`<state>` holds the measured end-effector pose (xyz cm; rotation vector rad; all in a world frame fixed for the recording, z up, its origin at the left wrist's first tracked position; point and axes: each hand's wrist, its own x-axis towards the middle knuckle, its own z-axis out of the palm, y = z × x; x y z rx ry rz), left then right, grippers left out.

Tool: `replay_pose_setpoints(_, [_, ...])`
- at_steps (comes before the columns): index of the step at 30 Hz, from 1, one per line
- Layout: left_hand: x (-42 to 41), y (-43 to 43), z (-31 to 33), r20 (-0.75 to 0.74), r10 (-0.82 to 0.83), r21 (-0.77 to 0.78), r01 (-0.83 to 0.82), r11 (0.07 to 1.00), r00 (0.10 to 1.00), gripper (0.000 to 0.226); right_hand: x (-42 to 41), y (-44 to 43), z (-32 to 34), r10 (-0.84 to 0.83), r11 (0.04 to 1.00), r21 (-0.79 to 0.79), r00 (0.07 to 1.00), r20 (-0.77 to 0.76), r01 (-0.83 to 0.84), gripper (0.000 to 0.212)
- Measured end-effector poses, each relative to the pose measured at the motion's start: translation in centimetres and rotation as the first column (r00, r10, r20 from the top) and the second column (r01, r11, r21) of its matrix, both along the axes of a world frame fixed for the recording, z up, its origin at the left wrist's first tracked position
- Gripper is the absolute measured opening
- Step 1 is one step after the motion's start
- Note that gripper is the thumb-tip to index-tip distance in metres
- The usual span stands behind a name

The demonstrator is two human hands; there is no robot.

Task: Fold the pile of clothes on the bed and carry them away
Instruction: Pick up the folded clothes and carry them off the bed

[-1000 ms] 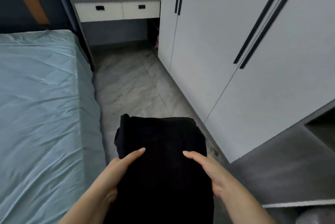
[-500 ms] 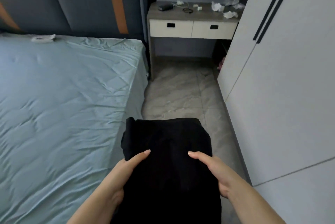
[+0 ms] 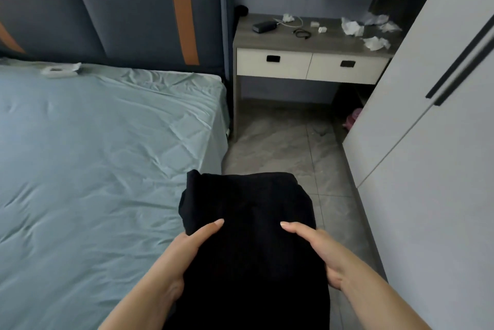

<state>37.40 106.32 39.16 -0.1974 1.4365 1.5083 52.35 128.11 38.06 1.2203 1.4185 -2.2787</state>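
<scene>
Folded black clothes hang over the floor beside the bed, my left hand and right hand grasping their sides, fingers clamped on. My view has swung from the wardrobe toward the nightstand; I judge the carrying is underway.

A bed in a wrinkled pale-blue sheet meets a dark padded headboard, with a two-drawer table just right of it, then grey floor tiles and a white wardrobe.
</scene>
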Motion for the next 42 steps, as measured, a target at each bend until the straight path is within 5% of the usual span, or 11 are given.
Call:
replay_pose_setpoints(10, [-13.1, 11.4, 0.1, 0.020, 0.034, -0.029, -0.034, 0.999, 0.999, 0.048, -14.2, 11.9, -1.1, 0.029, 0.999, 0.017, 0.999, 0.035, -0.029, 0.088])
replay_pose_setpoints(23, [-25.1, 27.5, -1.2, 0.090, 0.308, -0.035, -0.306, 0.951, 0.947, 0.052, -33.0, 30.7, -1.5, 0.239, 0.968, 0.070, 0.970, 0.037, -0.241, 0.087])
replay_pose_setpoints(42, [-49.0, 28.7, -3.2, 0.131, 0.571, -0.012, -0.575, 0.818, 0.810, 0.044, -64.0, 32.5, -2.2, 0.534, 0.845, -0.023, 0.842, 0.073, -0.534, 0.058])
